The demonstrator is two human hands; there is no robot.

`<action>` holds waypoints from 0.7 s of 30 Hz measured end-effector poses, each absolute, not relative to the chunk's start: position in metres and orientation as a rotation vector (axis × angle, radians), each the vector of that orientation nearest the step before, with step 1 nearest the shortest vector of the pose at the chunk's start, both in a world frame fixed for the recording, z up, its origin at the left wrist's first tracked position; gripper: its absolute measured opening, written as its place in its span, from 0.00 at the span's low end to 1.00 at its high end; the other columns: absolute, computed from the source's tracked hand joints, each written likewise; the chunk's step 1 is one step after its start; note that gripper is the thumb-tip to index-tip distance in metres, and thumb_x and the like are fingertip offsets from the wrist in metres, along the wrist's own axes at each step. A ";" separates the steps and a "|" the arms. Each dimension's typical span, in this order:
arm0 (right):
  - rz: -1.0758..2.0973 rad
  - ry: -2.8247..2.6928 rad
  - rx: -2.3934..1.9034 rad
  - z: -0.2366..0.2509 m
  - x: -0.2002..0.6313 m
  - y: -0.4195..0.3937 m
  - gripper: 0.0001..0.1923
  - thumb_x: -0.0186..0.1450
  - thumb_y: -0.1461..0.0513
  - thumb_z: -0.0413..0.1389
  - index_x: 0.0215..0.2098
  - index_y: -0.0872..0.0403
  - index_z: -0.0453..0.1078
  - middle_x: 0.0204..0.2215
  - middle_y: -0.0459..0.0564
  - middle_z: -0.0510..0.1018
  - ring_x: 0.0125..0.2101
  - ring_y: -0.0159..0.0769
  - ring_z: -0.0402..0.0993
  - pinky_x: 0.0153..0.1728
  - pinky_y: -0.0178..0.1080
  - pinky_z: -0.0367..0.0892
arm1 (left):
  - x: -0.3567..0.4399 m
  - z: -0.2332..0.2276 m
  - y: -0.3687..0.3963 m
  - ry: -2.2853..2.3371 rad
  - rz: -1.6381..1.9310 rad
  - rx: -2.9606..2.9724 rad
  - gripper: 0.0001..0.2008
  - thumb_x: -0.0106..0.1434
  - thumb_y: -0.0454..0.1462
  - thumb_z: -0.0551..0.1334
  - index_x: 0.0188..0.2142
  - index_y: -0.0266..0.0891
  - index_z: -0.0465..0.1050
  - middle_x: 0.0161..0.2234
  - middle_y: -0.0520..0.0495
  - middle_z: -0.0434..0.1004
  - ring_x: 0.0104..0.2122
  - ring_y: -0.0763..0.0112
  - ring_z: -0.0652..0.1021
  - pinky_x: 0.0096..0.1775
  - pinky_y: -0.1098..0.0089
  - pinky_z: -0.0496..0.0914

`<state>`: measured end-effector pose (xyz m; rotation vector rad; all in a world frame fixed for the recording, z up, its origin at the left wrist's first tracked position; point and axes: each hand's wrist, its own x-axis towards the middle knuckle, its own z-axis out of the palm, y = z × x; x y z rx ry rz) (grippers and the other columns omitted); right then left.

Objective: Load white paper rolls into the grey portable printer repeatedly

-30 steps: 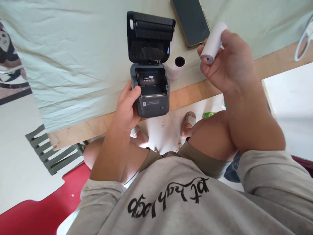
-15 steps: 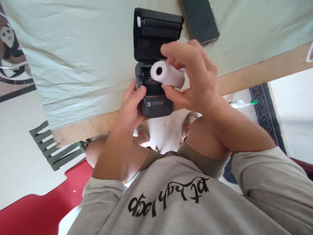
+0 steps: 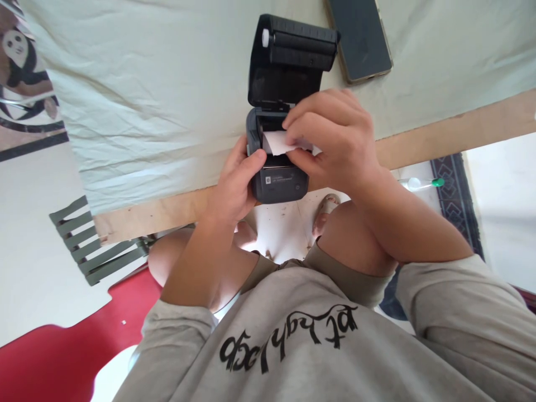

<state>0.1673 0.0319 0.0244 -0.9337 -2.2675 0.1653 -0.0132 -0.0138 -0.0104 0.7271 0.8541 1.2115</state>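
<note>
- Head view — the printer sits at centre frame on the tabletop edge, lid open.
- Left hand grips the printer's left side.
- Right hand pinches a paper roll inside the open bay.
- A phone lies upper right — apart from the printer.

A pale green cloth is spread over a wooden table. The floor is seen as white and bright, with a dark patterned rug laid on it. A slatted green chair is set beside something red.
</note>
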 end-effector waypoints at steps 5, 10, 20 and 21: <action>-0.020 -2.323 -0.679 0.027 0.170 0.025 0.06 0.67 0.59 0.52 0.31 0.47 0.64 0.31 0.42 0.78 0.32 0.38 0.73 0.33 0.47 0.64 | -0.014 -0.012 -0.014 0.842 1.221 0.763 0.19 0.62 0.52 0.66 0.47 0.45 0.75 0.42 0.49 0.81 0.53 0.56 0.78 0.51 0.57 0.77; 0.079 -2.303 -0.550 0.027 0.174 0.023 0.15 0.69 0.48 0.51 0.31 0.47 0.64 0.30 0.41 0.78 0.34 0.39 0.77 0.35 0.49 0.67 | -0.016 -0.014 -0.014 0.929 1.199 0.861 0.20 0.55 0.39 0.73 0.47 0.46 0.72 0.38 0.52 0.79 0.39 0.64 0.81 0.40 0.63 0.76; 0.546 -1.822 -0.989 0.038 0.192 0.029 0.21 0.72 0.53 0.51 0.61 0.25 0.55 0.63 0.35 0.61 0.60 0.39 0.70 0.37 0.38 0.74 | -0.020 -0.028 -0.008 0.899 1.183 0.952 0.39 0.43 0.43 0.79 0.54 0.51 0.66 0.48 0.52 0.77 0.51 0.53 0.75 0.44 0.61 0.73; 0.565 -1.779 -0.999 0.038 0.192 0.028 0.17 0.72 0.52 0.49 0.58 0.28 0.59 0.60 0.36 0.64 0.56 0.38 0.73 0.34 0.37 0.73 | -0.021 -0.032 -0.006 0.874 1.188 0.957 0.41 0.41 0.44 0.80 0.54 0.52 0.65 0.48 0.53 0.77 0.52 0.53 0.75 0.44 0.62 0.73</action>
